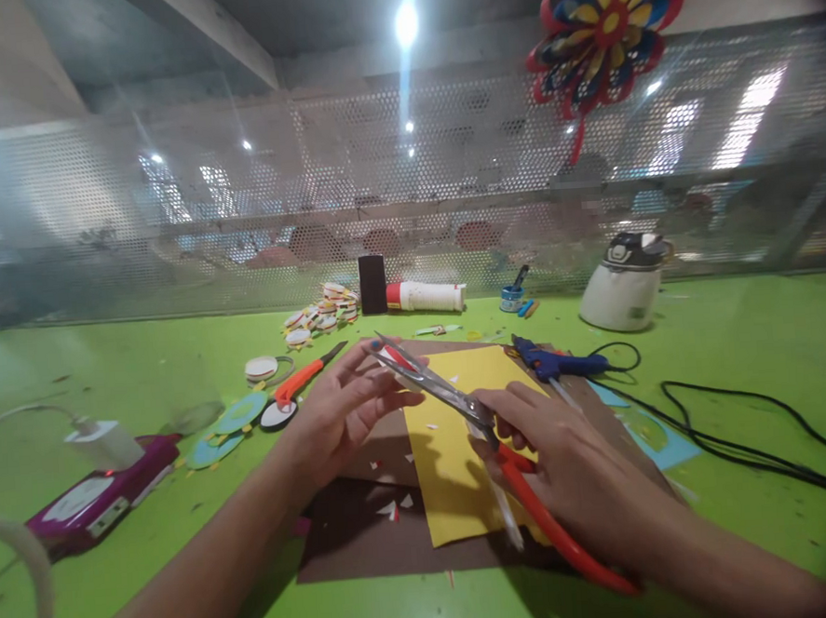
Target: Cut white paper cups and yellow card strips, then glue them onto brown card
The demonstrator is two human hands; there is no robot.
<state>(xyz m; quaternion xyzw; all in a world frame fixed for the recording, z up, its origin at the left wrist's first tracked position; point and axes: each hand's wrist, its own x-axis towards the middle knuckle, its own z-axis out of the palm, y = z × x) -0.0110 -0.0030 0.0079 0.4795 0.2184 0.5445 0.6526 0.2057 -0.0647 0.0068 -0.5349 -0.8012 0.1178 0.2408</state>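
Observation:
My right hand [569, 463] is closed round the orange handles of a pair of scissors [453, 402], whose blades point up and left. At the blade tips my left hand [341, 402] pinches a small red and white paper piece [392, 355]. Both hands hover over a yellow paper sheet [456, 455] lying on a brown sheet [371, 535]. Small paper scraps lie on the brown sheet.
On the green table [110, 383]: a second orange-handled pair of scissors [305, 378], paper discs [241, 413], a pile of paper flowers [322, 316], a glue bottle [426, 296], a blue glue gun [556, 364] with black cable [743, 438], a white pot [622, 287], a purple device [95, 496]. A mesh screen stands behind.

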